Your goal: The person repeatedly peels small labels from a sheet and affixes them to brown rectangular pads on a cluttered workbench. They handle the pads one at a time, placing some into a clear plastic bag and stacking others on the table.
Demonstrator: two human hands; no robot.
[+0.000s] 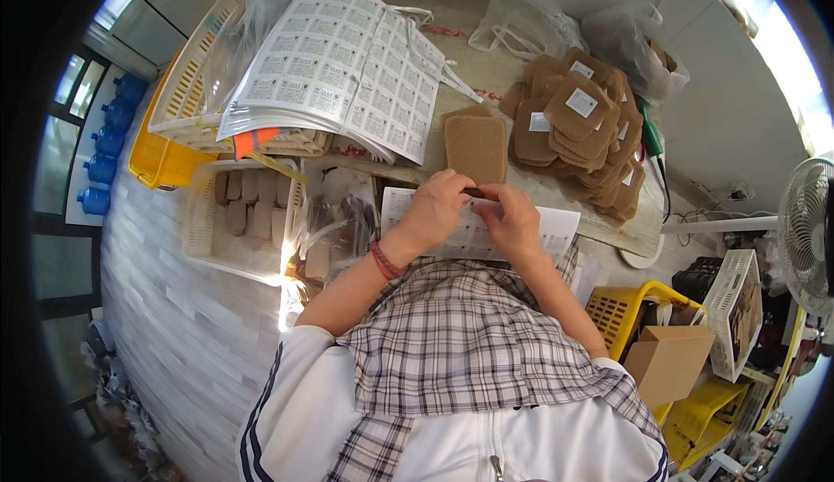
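My left hand and my right hand meet in front of me, fingertips almost touching. Both are pinched closed around a thin, dark brown edge; the fingers hide most of it, so its kind is unclear. Under them, across my lap, lies a white printed label sheet. Just beyond the fingertips, a brown mesh-textured pad rests on the table, with another partly beneath it. To its right is a heap of similar brown pads, several bearing a small white label.
A thick stack of printed label sheets lies over a cream basket at left. Below it, a white crate holds brownish pads. Plastic bags and a green-handled tool lie at right, near a fan and yellow crates.
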